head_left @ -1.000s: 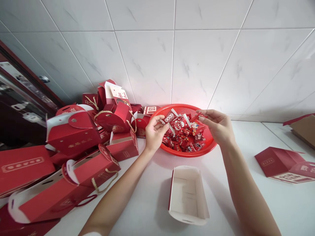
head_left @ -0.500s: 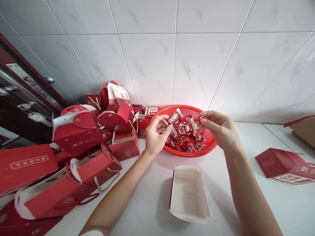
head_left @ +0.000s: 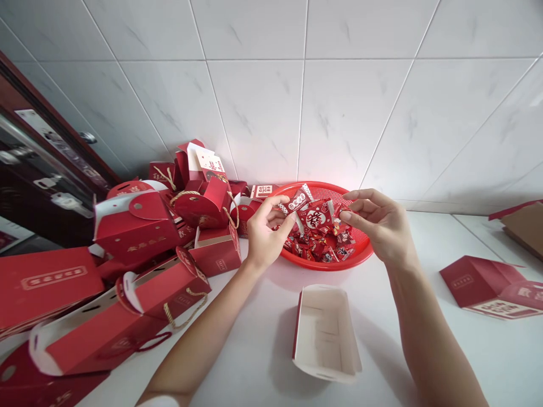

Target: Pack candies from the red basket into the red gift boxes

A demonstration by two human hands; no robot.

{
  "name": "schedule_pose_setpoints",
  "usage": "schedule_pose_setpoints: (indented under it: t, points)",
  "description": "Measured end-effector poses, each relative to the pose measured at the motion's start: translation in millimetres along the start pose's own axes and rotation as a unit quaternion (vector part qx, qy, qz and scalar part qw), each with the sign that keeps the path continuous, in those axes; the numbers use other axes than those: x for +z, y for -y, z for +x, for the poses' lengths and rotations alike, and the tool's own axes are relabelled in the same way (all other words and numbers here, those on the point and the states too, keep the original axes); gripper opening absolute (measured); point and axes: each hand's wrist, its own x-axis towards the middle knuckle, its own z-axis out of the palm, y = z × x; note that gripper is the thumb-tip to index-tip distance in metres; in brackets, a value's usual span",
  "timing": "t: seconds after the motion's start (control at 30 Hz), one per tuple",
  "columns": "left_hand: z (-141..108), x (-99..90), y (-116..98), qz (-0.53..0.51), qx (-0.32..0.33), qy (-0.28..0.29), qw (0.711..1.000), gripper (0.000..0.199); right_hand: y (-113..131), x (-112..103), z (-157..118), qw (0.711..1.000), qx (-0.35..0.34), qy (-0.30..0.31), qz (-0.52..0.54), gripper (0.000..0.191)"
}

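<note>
Above the red plastic basket (head_left: 360, 257), my left hand (head_left: 267, 232) pinches several wrapped candies (head_left: 316, 216) in red wrappers, fanned out between thumb and fingers. To their right is my right hand (head_left: 384, 229), its thumb and forefinger apart. The thumb tip is close to the rightmost red wrapper; whether it touches cannot be made out. More small candies (head_left: 318, 249) lie in the basket below the hands. Nearer to me, an open box (head_left: 326, 333) with a pale inside and a red outer side stands on the white surface between my forearms.
Many red gift boxes (head_left: 136, 226) with rope handles are piled on the left. A red box (head_left: 483, 280) lies at the right, and a brown cardboard piece (head_left: 524, 226) sits behind it. White wall tiles (head_left: 250, 113) rise at the back; a dark cabinet (head_left: 46, 152) stands far left.
My right thumb and forefinger have parted from the small red wrapper they were pinching. It now sits with the candies at my left hand, which stays in nearly the same place.
</note>
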Motion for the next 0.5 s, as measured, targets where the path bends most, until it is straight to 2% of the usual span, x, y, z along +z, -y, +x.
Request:
schedule_pose_setpoints:
  t: [0.33, 0.5]
  points:
    - [0.1, 0.1, -0.2, 0.002, 0.013, -0.003, 1.0, 0.023, -1.5, -0.1, 0.1, 0.999, -0.01, -0.044, 0.001, 0.028]
    - [1.7, -1.0, -1.5, -0.014, -0.003, -0.002, 1.0, 0.026, -3.7, -5.2, 2.7, 1.0, 0.002, -0.02, 0.021, 0.03]
